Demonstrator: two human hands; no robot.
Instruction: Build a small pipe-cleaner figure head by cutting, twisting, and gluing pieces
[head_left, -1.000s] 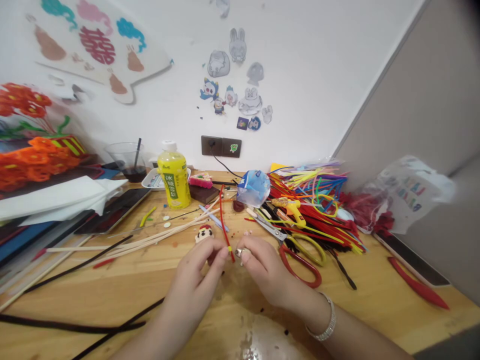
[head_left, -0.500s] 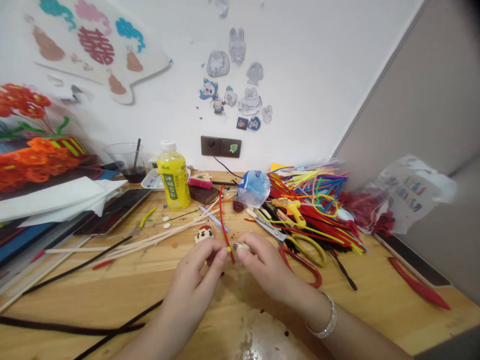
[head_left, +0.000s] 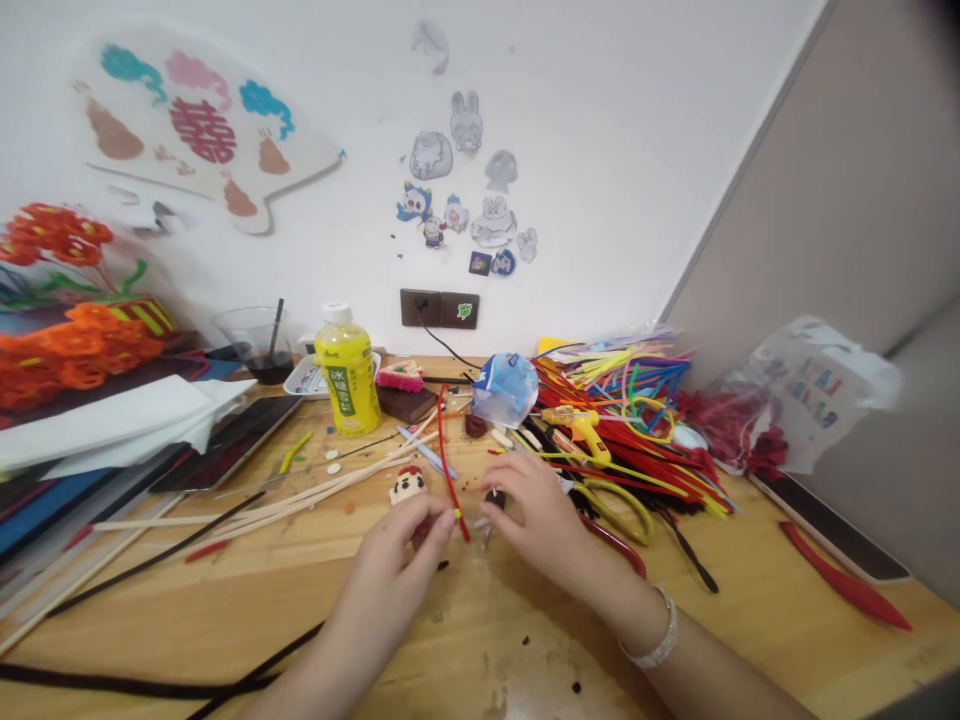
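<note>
My left hand (head_left: 405,550) is closed, its thumb and forefinger pinching a red pipe cleaner (head_left: 444,445) with a small yellow band near its lower end. The pipe cleaner stands nearly upright. Just behind those fingers is a small doll head (head_left: 407,484) with a pale face and red top; its lower part is hidden. My right hand (head_left: 536,515) is closed around a small black-and-pale piece (head_left: 495,497), whose kind I cannot make out. Red-handled scissors (head_left: 619,546) lie partly hidden behind that wrist.
A yellow drink bottle (head_left: 349,385) stands at the back, near a plastic cup (head_left: 259,345). Many coloured pipe cleaners (head_left: 645,450) and a yellow glue gun (head_left: 589,428) lie on the right. A tablet (head_left: 232,440) and orange craft flowers (head_left: 75,350) are on the left.
The piece in my right hand has been turned, so its black part now shows. My right hand has shifted slightly and covers the scissor blades. The left hand keeps its pinch.
</note>
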